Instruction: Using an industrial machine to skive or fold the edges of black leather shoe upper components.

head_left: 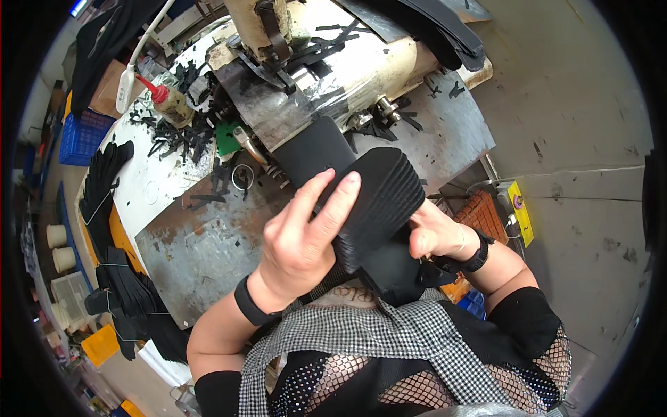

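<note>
At the front of the machine a flat black piece (pixel 316 149) with rounded corners lies against the metal plate. My left hand (pixel 295 243) reaches over it, two fingers stretched along its surface and the edge of the stack; the thumb is hidden. Just right of it stands a thick fanned stack of similar black pieces (pixel 382 194), its ridged edges turned up to the right. My right hand (pixel 438 233) is closed around the stack's right side, thumb toward me, other fingers hidden underneath. More black material (pixel 396 267) lies below the stack, near my lap.
The cream-coloured machine (pixel 389 69) fills the far side of the worktable (pixel 187 243). Black offcuts (pixel 177 139) lie around a red-tipped bottle (pixel 167 101). Tied bundles of black pieces (pixel 128 288) run along the left edge. A blue basket (pixel 83 139) stands far left.
</note>
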### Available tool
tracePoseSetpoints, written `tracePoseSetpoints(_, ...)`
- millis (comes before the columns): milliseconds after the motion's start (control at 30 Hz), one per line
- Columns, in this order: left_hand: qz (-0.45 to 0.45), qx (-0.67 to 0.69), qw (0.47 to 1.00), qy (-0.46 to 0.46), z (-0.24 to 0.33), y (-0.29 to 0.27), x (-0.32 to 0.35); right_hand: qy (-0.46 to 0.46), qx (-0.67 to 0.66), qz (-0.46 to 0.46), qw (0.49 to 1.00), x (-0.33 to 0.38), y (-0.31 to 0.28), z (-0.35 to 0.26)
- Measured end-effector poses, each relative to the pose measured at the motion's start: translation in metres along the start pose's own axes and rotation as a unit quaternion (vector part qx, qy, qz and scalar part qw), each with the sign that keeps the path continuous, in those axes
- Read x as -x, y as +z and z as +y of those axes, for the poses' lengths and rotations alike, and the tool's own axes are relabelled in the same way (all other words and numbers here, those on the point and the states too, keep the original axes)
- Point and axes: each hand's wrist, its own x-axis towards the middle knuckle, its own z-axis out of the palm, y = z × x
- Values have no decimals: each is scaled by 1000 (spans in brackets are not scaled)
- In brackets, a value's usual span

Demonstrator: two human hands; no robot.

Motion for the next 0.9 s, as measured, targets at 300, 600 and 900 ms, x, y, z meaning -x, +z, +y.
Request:
tracePoseSetpoints(300, 12, -39, 999, 14, -6, 8, 13, 2, 28, 100, 995, 0, 17, 11)
tracePoseSetpoints(600, -95, 152, 982, -62, -24, -19, -4, 19, 61, 96, 993, -4, 11, 10)
tracePoseSetpoints(900, 26, 457, 787, -413, -67, 3, 18, -26, 18, 48, 998, -26, 2, 2)
